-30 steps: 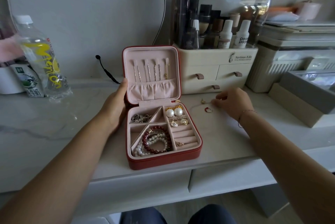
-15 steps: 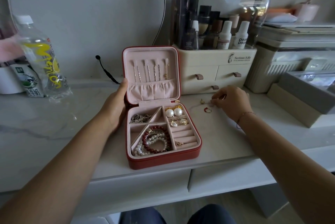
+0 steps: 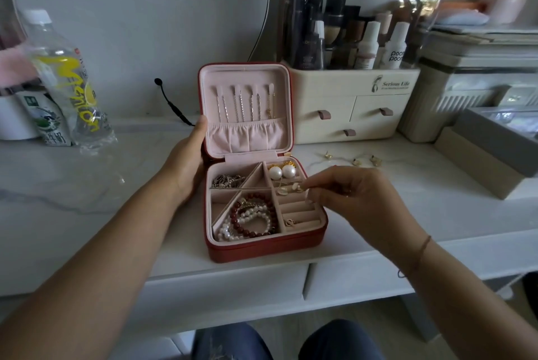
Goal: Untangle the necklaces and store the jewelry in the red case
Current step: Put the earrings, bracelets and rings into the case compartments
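"Serious Life" on cream organizer (image 3: 334,84)

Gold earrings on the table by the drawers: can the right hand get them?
Probably yes. The gold earrings lie in the open on the table just behind the right hand, nothing between. But its fingers pinch a small piece over the red case now, so that goes first.
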A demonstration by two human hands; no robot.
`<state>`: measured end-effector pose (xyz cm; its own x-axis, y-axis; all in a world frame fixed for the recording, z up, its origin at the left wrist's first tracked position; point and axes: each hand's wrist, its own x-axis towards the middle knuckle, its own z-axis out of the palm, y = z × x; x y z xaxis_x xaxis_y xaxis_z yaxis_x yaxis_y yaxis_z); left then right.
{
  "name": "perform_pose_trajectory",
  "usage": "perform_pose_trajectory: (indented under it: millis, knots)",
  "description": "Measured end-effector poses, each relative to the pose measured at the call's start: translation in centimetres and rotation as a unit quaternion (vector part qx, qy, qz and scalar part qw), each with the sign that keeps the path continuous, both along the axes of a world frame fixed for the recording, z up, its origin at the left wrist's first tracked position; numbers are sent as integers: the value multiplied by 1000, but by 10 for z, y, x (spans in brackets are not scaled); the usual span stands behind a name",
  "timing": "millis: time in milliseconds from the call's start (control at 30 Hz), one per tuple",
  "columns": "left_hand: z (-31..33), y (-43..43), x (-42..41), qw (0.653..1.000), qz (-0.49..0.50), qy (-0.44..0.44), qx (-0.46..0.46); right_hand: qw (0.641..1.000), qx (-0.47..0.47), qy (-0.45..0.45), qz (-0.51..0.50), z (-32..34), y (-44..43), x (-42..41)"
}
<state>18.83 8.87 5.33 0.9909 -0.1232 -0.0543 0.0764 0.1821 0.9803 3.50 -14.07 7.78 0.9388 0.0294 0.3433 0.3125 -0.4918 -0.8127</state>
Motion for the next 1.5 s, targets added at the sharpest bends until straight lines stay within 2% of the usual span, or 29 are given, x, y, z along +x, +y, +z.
perform_pose_trajectory:
  millis: [367, 500, 667, 833, 1000, 1300, 1500]
  knots:
    - [-1, -1, 1, 1000, 2, -4, 5, 982, -134, -100, -84, -20, 11, -15]
    - [0, -2, 0, 1000, 5, -5, 3, 970, -194, -110, -96, -15, 7, -19]
    - [0, -2, 1, 1000, 3, 4, -5, 969, -228, -76, -61, -4, 4, -16]
    - [-1, -1, 2, 1000, -7, 5, -11, 978, -200, -30, 55, 16, 3, -8]
    - [-1, -1, 2, 1000, -9, 1, -22, 961, -244, 20, 127, 21, 8, 7]
    - [-1, -1, 2, 1000, -7, 3, -24, 953, -273, 57, 120, 26, 13, 6]
    - [-1, 0, 2, 1000, -2, 3, -13, 963, -232, 76, 115, 29, 1, 8]
